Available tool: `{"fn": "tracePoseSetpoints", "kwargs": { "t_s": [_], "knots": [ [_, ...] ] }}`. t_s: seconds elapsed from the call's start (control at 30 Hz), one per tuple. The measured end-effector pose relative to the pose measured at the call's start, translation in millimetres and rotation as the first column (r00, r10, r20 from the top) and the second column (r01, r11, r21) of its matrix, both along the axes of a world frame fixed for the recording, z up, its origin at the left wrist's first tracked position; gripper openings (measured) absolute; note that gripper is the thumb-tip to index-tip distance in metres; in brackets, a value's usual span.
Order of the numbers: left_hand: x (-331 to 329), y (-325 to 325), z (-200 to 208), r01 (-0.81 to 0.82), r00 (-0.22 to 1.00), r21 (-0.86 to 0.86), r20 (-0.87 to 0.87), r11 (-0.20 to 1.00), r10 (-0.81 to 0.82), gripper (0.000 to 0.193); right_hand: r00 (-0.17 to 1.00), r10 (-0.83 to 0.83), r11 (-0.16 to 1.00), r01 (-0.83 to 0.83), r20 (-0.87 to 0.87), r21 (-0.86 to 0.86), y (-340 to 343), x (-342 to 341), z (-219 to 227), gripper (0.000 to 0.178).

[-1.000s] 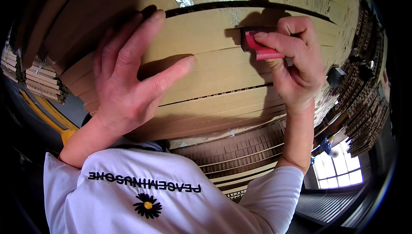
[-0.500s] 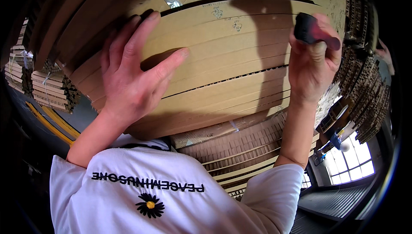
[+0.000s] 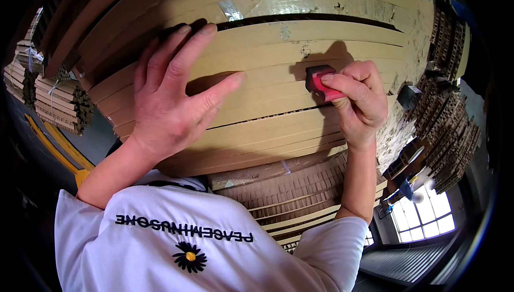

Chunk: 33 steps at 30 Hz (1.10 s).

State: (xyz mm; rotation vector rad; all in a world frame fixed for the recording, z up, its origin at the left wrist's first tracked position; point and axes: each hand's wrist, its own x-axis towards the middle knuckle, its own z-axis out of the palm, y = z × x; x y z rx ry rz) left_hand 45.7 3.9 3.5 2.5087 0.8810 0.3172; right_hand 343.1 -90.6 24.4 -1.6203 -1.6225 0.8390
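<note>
My left hand point(image 3: 174, 96) rests with fingers spread over the stacked flat cardboard point(image 3: 257, 91), its fingertips near a dark gap between the sheets. Between the thumb and fingers of my right hand point(image 3: 361, 96) is a small red block with a black end point(image 3: 324, 82), which looks like a hand stamp. The black end points left, over the cardboard, and casts a shadow there; whether it touches the surface I cannot tell. Small dark printed marks point(image 3: 305, 51) show on the sheets just above and left of the block.
A dark box-shaped thing point(image 3: 409, 97) sits right of my right hand. Bundled cardboard stacks stand at left point(image 3: 63, 102) and right point(image 3: 444, 126). Yellow bars point(image 3: 59, 142) lie low at left. More stacked cardboard point(image 3: 289, 193) is close to my body. A bright window point(image 3: 423, 214) is at lower right.
My right hand has moved left and down with the red and black block, from the right edge to over the cardboard. The left hand stays spread in nearly the same place.
</note>
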Motion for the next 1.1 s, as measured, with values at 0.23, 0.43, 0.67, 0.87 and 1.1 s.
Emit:
{"fn": "tracePoseSetpoints", "kwargs": {
  "t_s": [0.23,0.43,0.67,0.87,1.1],
  "knots": [
    [0.9,-0.5,0.3,-0.005,1.000,-0.009,-0.003,1.000,0.005,0.046,0.998,0.004,1.000,-0.005,0.059,0.020,5.0,-2.9,-0.6,0.025],
    [0.0,-0.7,-0.9,-0.004,1.000,-0.027,-0.003,1.000,0.004,0.047,0.995,0.003,1.000,-0.004,0.096,0.013,7.3,-5.3,0.8,0.025],
    [-0.4,-0.8,-1.6,0.003,1.000,-0.018,-0.009,1.000,-0.003,0.050,0.987,0.063,0.997,-0.070,0.151,0.043,14.9,-3.0,-1.7,0.029],
    [0.8,-0.2,-0.6,0.004,1.000,-0.029,-0.016,1.000,-0.004,0.051,0.990,0.076,0.997,-0.078,0.122,0.015,15.9,-2.6,-2.8,0.025],
    [-2.1,-1.4,-2.3,0.044,0.999,0.011,-0.010,0.999,-0.044,0.052,0.993,0.066,0.998,-0.066,0.100,-0.005,17.4,-5.0,-1.6,0.025]
  ]
}}
